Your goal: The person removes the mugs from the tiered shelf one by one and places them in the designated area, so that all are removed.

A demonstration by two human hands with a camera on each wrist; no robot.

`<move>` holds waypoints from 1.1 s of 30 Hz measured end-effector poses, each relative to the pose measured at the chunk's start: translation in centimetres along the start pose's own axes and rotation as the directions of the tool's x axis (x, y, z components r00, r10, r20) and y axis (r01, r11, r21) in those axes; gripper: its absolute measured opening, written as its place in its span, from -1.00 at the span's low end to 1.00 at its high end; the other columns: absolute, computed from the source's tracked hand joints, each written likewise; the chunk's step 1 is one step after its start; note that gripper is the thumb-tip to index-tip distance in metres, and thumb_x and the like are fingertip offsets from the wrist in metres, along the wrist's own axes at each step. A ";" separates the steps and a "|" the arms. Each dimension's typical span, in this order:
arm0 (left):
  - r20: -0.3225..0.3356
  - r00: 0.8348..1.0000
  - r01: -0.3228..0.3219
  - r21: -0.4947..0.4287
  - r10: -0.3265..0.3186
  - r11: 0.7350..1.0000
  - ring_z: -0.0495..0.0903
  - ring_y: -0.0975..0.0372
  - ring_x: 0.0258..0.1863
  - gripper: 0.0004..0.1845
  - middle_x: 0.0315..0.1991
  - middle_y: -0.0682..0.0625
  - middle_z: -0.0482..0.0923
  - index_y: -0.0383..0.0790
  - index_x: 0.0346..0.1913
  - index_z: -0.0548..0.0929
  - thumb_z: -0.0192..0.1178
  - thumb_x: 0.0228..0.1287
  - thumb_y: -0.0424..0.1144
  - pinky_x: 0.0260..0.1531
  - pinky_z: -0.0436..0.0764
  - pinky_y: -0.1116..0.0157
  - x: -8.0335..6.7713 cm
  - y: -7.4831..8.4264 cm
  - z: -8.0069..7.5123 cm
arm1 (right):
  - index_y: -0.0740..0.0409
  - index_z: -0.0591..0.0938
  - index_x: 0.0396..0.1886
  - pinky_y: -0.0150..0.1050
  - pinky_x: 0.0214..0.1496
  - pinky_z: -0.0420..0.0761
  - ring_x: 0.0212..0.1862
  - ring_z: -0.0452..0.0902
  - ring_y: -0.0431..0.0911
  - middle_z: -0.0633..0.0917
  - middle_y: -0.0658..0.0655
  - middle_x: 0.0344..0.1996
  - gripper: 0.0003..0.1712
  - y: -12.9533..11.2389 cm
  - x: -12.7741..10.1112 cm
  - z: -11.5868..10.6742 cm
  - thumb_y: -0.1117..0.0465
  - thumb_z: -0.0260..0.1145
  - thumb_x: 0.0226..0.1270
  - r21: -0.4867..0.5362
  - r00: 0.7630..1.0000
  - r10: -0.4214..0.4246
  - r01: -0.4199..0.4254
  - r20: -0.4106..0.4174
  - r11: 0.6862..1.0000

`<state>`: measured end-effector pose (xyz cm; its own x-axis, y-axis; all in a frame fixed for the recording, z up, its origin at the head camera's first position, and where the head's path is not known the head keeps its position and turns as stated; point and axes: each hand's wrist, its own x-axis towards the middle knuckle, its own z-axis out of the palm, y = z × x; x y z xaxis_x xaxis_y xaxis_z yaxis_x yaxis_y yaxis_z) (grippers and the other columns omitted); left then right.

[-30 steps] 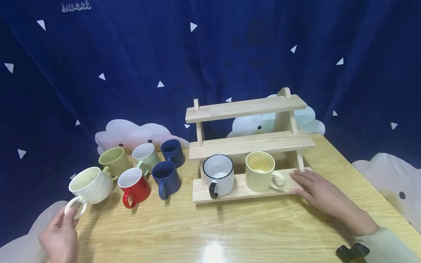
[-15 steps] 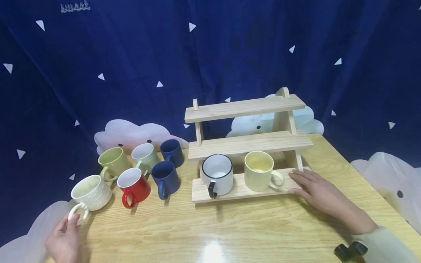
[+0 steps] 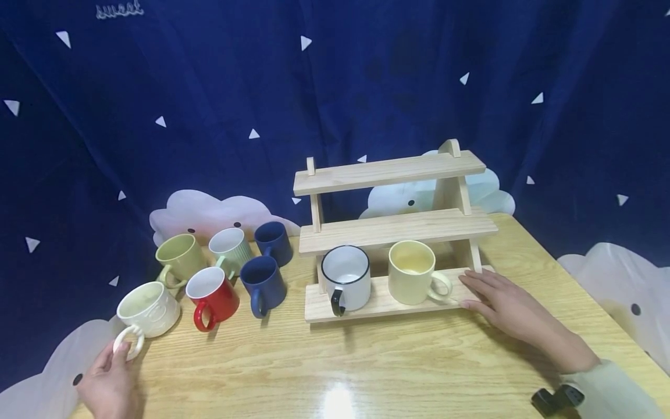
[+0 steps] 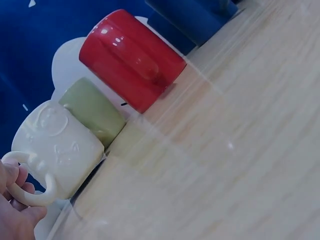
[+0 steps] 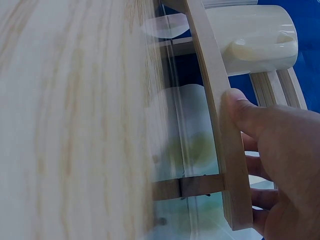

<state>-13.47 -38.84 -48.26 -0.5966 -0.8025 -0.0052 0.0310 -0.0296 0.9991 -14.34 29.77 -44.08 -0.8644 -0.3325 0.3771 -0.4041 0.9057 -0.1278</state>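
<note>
- Pinching the ring handle of the cream mug (image 3: 148,308), the left hand (image 3: 107,381) sits just below it at the table's (image 3: 335,361) left edge.
- Mug stands upright, mouth up, handle pointing toward the person.
- Right hand (image 3: 510,311) lies flat, fingers straight, on the wooden rack's (image 3: 389,224) bottom shelf, beside the yellow mug (image 3: 413,272).

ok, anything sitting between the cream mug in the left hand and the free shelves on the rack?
On the table, yes: the red mug and a navy mug sit between the cream mug, held by the left hand, and the rack. Above them nothing visible blocks. The middle and top shelves are bare.
</note>
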 end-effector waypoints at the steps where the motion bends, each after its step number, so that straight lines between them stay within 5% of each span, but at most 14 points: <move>1: -0.003 1.000 0.002 -0.009 -0.002 1.000 0.48 0.54 -0.43 -0.66 -0.61 0.45 0.50 -0.06 -0.08 0.63 0.30 0.00 -0.15 -0.53 0.43 0.69 0.0 -0.1 0.0 | 0.10 0.44 0.15 0.07 0.14 0.23 0.17 0.24 0.18 0.44 0.16 0.12 -0.37 0.0 0.0 0.0 -0.15 0.18 0.16 -0.001 1.000 -0.003 0.003 0.001 1.000; 8: -0.009 1.000 -0.029 -0.107 0.028 0.994 0.52 0.55 -0.40 -0.65 -0.58 0.40 0.54 -0.13 -0.10 0.64 0.34 -0.04 -0.24 -0.43 0.46 0.69 -0.5 -0.6 0.4 | 0.11 0.44 0.15 0.04 0.17 0.22 0.17 0.25 0.16 0.44 0.16 0.12 -0.37 0.0 -0.1 0.1 -0.14 0.18 0.16 -0.001 1.000 -0.012 0.012 0.000 1.000; 18: 0.058 0.998 -0.010 -0.036 0.013 0.999 0.50 0.58 -0.51 -0.67 -0.63 0.40 0.53 -0.09 -0.10 0.64 0.32 0.00 -0.22 -0.51 0.45 0.68 -1.0 -0.6 0.4 | 0.12 0.45 0.14 0.02 0.17 0.22 0.16 0.26 0.17 0.45 0.17 0.10 -0.38 0.1 0.0 0.0 -0.13 0.20 0.16 -0.007 0.999 -0.030 0.030 -0.014 1.000; 26: 0.159 0.987 -0.044 0.146 0.021 0.988 0.48 0.62 -0.55 -0.50 -0.62 0.47 0.49 -0.27 0.09 0.48 0.22 0.10 -0.12 -0.56 0.44 0.68 -1.1 0.0 0.5 | 0.14 0.45 0.13 0.04 0.15 0.23 0.15 0.26 0.17 0.45 0.18 0.10 -0.37 0.1 0.1 0.0 -0.13 0.19 0.16 -0.007 1.000 -0.024 0.024 -0.016 1.000; 33: 0.155 0.988 -0.034 0.074 0.022 0.997 0.49 0.63 -0.53 -0.53 -0.60 0.47 0.50 -0.28 0.10 0.47 0.22 0.11 -0.21 -0.53 0.46 0.68 -1.5 0.3 0.3 | 0.12 0.44 0.14 0.07 0.14 0.23 0.17 0.25 0.17 0.45 0.18 0.11 -0.37 -0.1 0.0 0.0 -0.15 0.18 0.16 0.005 1.000 -0.002 0.002 -0.002 1.000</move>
<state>-12.79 -37.51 -47.95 -0.7127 -0.7011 0.0233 -0.0085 0.0419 0.9991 -14.30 29.70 -44.03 -0.8631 -0.3336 0.3792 -0.4073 0.9037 -0.1320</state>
